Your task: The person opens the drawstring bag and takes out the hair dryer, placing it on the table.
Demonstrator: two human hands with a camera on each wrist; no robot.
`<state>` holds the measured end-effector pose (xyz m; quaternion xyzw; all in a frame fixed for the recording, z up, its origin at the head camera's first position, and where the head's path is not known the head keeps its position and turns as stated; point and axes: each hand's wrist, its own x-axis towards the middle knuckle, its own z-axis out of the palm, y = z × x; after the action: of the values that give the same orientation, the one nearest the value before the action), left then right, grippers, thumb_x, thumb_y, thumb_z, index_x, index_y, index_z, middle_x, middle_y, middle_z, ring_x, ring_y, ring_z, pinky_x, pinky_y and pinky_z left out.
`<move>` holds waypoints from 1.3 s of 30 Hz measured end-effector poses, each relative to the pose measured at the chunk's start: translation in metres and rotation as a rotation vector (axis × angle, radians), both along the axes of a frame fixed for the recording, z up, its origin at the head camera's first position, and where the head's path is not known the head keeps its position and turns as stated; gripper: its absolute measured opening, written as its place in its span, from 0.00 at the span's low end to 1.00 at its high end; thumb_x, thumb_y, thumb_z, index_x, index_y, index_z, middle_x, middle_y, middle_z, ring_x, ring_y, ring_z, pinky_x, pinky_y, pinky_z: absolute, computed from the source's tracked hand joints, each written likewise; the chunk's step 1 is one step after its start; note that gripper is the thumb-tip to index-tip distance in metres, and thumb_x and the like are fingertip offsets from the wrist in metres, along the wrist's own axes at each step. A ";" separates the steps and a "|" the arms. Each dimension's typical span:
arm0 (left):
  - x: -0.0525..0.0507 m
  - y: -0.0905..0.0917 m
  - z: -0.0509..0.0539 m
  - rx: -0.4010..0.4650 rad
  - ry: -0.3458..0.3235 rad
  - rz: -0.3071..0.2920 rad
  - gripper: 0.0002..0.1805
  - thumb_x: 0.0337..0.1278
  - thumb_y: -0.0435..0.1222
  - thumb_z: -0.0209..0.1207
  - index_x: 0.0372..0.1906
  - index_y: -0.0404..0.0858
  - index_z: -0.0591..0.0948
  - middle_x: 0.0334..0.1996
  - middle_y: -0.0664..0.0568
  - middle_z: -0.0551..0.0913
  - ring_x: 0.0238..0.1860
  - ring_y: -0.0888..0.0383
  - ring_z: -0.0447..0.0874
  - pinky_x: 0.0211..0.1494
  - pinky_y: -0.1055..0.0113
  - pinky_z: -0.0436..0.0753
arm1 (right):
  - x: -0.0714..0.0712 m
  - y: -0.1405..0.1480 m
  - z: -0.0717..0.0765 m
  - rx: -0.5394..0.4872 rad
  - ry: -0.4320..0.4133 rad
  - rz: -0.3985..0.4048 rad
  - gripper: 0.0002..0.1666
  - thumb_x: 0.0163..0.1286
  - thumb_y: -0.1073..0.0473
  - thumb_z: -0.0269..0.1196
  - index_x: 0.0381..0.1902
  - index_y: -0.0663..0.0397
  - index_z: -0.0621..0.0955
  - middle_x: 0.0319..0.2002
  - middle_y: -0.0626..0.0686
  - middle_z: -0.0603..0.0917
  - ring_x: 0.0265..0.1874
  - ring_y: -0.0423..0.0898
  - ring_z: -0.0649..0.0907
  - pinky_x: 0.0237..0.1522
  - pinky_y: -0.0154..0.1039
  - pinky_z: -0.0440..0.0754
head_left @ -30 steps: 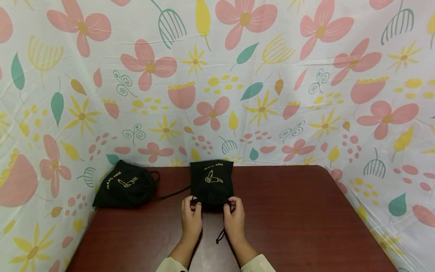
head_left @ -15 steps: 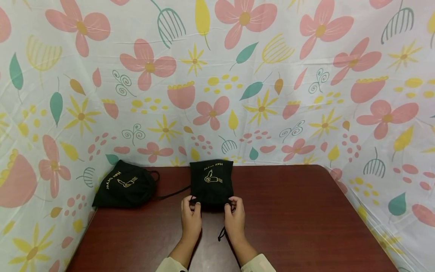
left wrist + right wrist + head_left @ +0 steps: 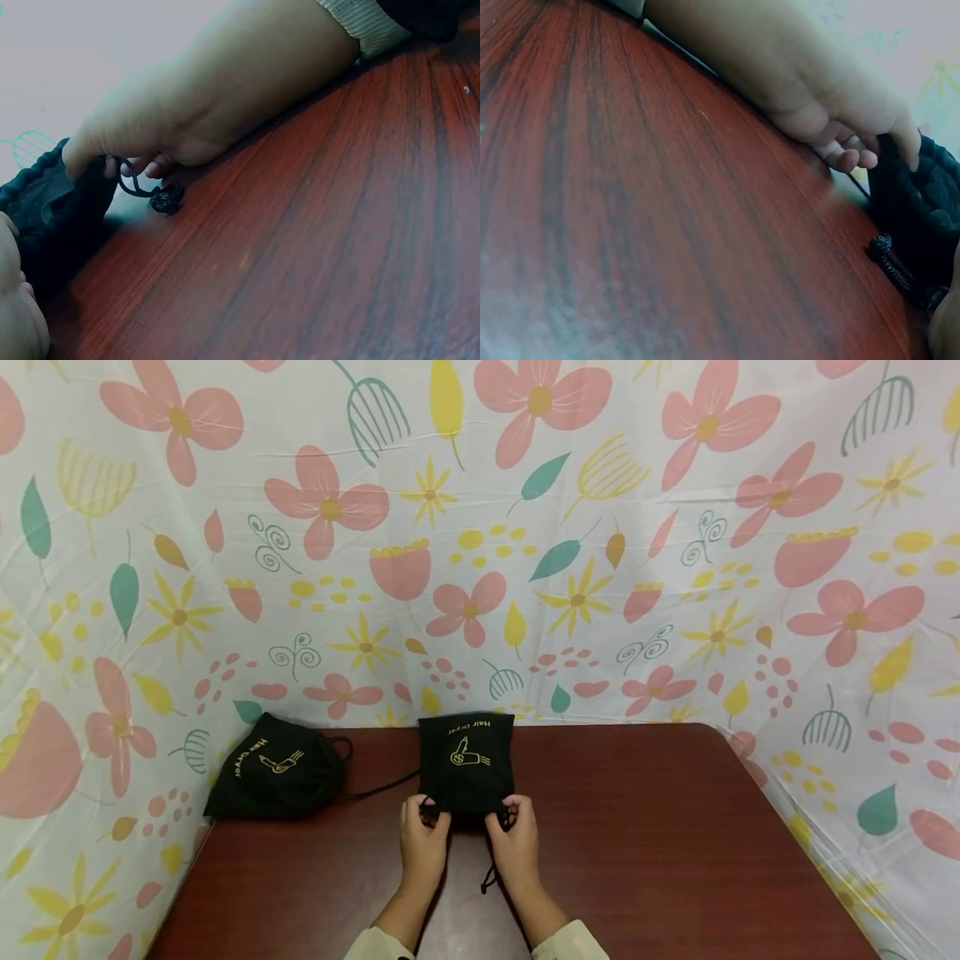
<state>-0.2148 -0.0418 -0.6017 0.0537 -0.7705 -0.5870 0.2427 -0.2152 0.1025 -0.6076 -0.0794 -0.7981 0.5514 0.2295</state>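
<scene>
At lower centre, the fingers (image 3: 522, 807) of left hand (image 3: 424, 847) and right hand (image 3: 517, 847) pinch the black pouch (image 3: 467, 777) edge, best worked evenly.

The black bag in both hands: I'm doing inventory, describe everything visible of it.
The black bag looks like soft cloth, with yellowish "Hair Dryer" lettering and a dryer drawing, upside down to the head camera. It lies on the table; the left hand and right hand pinch its gathered near end. A knotted cord trails by the right hand. Its contents cannot be seen.
</scene>
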 end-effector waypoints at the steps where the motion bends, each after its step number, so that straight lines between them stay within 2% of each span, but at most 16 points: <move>1: 0.000 0.000 0.000 -0.007 -0.002 0.003 0.11 0.58 0.30 0.66 0.41 0.40 0.75 0.41 0.50 0.74 0.34 0.63 0.73 0.38 0.72 0.76 | 0.000 0.000 0.000 -0.001 -0.002 0.000 0.18 0.56 0.68 0.67 0.44 0.56 0.76 0.34 0.49 0.77 0.33 0.41 0.74 0.38 0.32 0.73; 9: 0.001 0.000 0.001 -0.005 -0.043 0.004 0.11 0.57 0.28 0.63 0.42 0.41 0.75 0.43 0.50 0.75 0.34 0.62 0.72 0.38 0.71 0.76 | 0.000 0.001 0.000 0.005 -0.011 0.000 0.15 0.58 0.69 0.64 0.43 0.55 0.75 0.33 0.50 0.76 0.32 0.41 0.73 0.36 0.31 0.72; 16: 0.002 0.000 0.001 0.014 -0.064 -0.001 0.13 0.60 0.28 0.61 0.48 0.41 0.76 0.48 0.49 0.77 0.35 0.62 0.72 0.39 0.72 0.75 | 0.001 0.001 0.001 -0.018 0.002 0.009 0.15 0.60 0.71 0.62 0.44 0.53 0.75 0.34 0.51 0.77 0.32 0.42 0.74 0.37 0.31 0.72; 22: 0.001 0.001 0.001 0.049 -0.056 -0.009 0.15 0.63 0.27 0.59 0.53 0.40 0.75 0.51 0.49 0.76 0.39 0.61 0.73 0.43 0.72 0.75 | 0.001 0.001 0.002 -0.033 -0.002 0.017 0.15 0.62 0.71 0.60 0.45 0.53 0.75 0.36 0.51 0.76 0.34 0.43 0.73 0.38 0.32 0.71; 30: 0.001 0.000 0.000 0.067 -0.040 -0.001 0.15 0.64 0.28 0.58 0.54 0.39 0.75 0.52 0.47 0.77 0.40 0.61 0.73 0.44 0.73 0.75 | 0.002 0.002 0.003 -0.062 -0.041 0.019 0.14 0.64 0.69 0.60 0.46 0.50 0.75 0.39 0.49 0.76 0.36 0.42 0.73 0.41 0.33 0.72; 39: 0.001 -0.002 0.003 0.081 -0.056 0.007 0.14 0.65 0.29 0.56 0.54 0.41 0.76 0.54 0.48 0.77 0.48 0.58 0.75 0.50 0.71 0.72 | 0.002 0.002 0.003 -0.107 0.007 0.004 0.13 0.65 0.71 0.58 0.45 0.53 0.76 0.37 0.51 0.74 0.34 0.42 0.72 0.39 0.31 0.71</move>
<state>-0.2140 -0.0436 -0.5985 0.0828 -0.7523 -0.6152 0.2206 -0.2135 0.1043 -0.6047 -0.0879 -0.7669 0.5939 0.2267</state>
